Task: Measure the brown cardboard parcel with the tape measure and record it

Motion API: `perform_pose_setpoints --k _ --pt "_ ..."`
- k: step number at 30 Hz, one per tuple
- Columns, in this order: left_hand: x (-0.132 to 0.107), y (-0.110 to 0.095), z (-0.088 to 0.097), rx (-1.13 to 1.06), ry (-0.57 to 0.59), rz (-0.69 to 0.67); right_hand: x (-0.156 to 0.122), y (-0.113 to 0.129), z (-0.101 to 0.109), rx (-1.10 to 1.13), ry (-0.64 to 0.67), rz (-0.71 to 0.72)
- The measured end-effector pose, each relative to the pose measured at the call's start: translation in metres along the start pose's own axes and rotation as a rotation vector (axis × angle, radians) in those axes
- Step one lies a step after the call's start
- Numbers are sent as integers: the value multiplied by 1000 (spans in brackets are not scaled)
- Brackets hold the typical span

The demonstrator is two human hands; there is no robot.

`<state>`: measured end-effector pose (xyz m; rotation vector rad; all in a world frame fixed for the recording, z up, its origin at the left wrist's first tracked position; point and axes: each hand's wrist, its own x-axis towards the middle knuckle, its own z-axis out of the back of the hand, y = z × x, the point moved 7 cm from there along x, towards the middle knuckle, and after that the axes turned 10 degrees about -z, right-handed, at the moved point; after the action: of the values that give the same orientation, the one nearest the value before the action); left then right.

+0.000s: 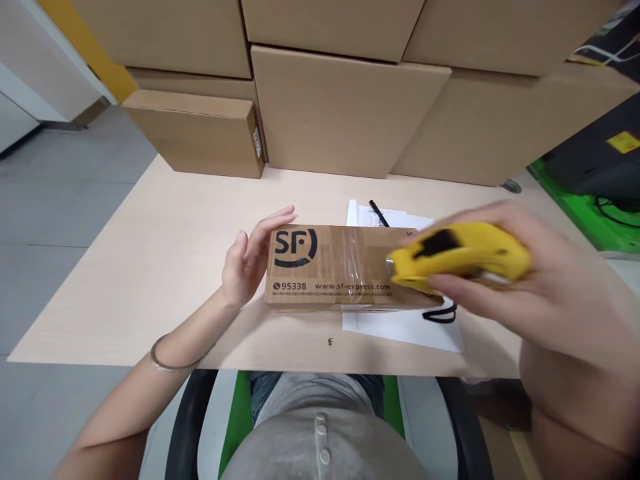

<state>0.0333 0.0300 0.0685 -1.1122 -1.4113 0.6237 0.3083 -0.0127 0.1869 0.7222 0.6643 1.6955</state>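
A brown cardboard box [327,263] with black SF print lies on the table in front of me, a strip of clear tape [354,267] running across its top. My left hand [247,260] rests against the box's left end, its fingers stretched out along the side. In my right hand [520,267], slightly blurred, is a yellow utility knife [465,253] with a black patch. Its metal tip points left, over the right part of the box top. Whether the tip touches the cardboard I cannot tell.
Paper sheets [400,330] lie partly under the box, with a black pen [379,213] behind it and a black loop [440,315] at its front right. Large cartons [345,113] line the table's [190,267] back edge; a smaller flat carton [200,137] stands at back left.
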Motion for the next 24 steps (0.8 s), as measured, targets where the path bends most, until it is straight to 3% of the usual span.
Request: perform_pose_setpoints --k 3,7,10,12,17,24 --pt "7 8 -5 -122 -38 30 40 47 -49 -67 155 219" --pt "4 22 4 -174 -155 43 67 78 -104 -179 408 413" --pt "-3 32 13 -144 -230 66 72 86 -121 -183 503 501" --pt "-6 36 13 -148 -218 80 72 85 -123 -196 536 516" --pt "-1 24 -3 -203 -10 -17 67 55 -93 -210 477 403" --pt "4 22 -5 -238 41 -8 27 -35 8 -214 248 181"
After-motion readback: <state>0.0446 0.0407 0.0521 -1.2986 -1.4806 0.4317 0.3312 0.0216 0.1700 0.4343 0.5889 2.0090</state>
